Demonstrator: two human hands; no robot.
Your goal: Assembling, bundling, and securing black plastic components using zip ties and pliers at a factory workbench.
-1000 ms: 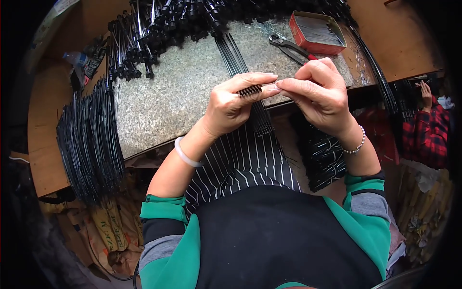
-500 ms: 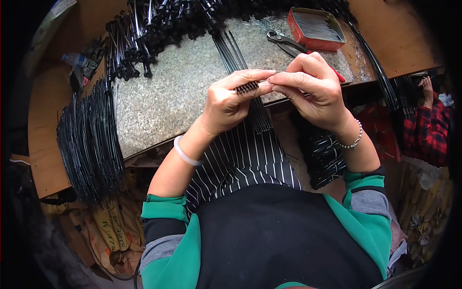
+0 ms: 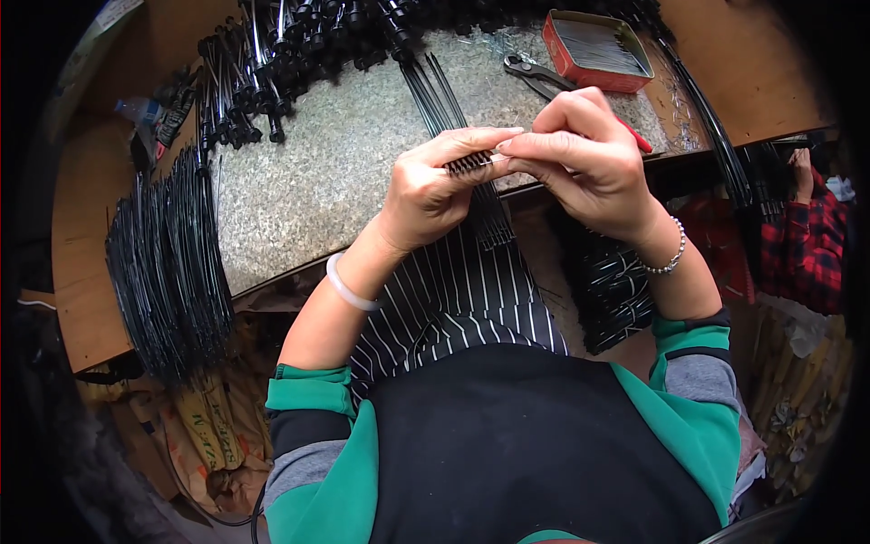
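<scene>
My left hand (image 3: 435, 186) grips a small black comb-like piece with a row of teeth (image 3: 469, 164) between thumb and fingers, over the near edge of the speckled stone worktop (image 3: 317, 181). My right hand (image 3: 584, 159) meets it from the right, its fingertips pinched at the end of that toothed piece. Whatever thin part the right fingers pinch is too small to make out. A bundle of thin black rods (image 3: 453, 118) lies on the worktop just under and beyond both hands, hanging over the edge.
A big sheaf of black wire pieces (image 3: 172, 263) lies at the left. Black-capped parts (image 3: 290, 45) are heaped along the back. A red tin (image 3: 598, 50) and pliers (image 3: 535, 72) sit at the back right. Another person's red plaid sleeve (image 3: 811, 245) shows at far right.
Both hands have stayed together on the toothed piece. The right hand's fingers have shifted slightly at its end, and the view has tilted a little.
</scene>
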